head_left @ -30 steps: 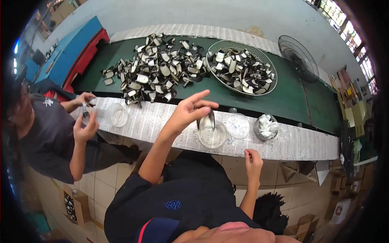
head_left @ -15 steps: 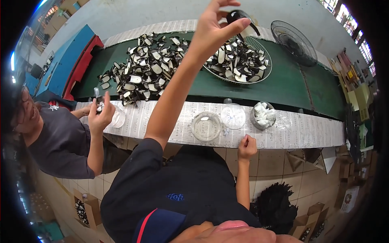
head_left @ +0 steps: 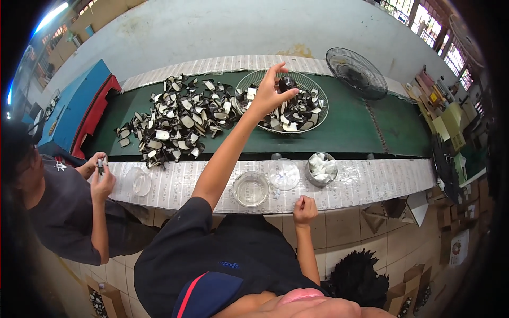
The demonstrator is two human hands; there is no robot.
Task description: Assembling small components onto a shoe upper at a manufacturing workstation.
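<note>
upper centre: left hand (head_left: 269,96) gripping a black piece (head_left: 288,83) over the wire basket (head_left: 306,81); lower centre: right hand (head_left: 305,210) curled closed.

Partly hidden by left hand (head_left: 269,94) at twelve o'clock, black piece (head_left: 287,83); unseen at half past four, inside of curled right hand (head_left: 305,210); too small to tell at nine, co-worker's item (head_left: 101,166); cut off near seven, carton (head_left: 113,301).
</note>
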